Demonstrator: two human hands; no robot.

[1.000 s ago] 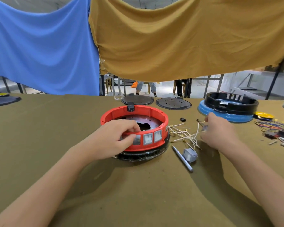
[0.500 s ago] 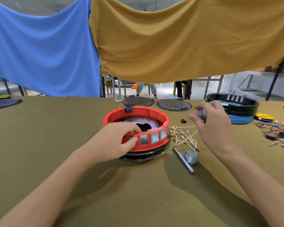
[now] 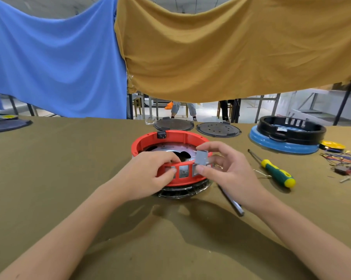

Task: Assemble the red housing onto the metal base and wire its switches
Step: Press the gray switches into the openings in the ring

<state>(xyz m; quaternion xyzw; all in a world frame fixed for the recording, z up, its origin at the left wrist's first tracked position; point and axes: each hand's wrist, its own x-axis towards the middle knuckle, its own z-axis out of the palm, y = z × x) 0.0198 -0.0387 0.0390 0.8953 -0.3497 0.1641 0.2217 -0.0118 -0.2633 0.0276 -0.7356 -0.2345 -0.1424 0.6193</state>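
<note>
The red housing [image 3: 170,138] sits on the metal base [image 3: 182,191] in the middle of the olive-covered table [image 3: 59,168]. The left hand [image 3: 148,176] grips the housing's near wall, thumb on the front and fingers curled over the rim. The right hand [image 3: 227,170] pinches a small grey switch [image 3: 201,158] between thumb and forefinger, right at the housing's rim by its row of square openings. A green-and-yellow screwdriver [image 3: 275,172] lies at about three o'clock from the housing, and a grey pen-like tool [image 3: 232,202] lies at about five o'clock.
</note>
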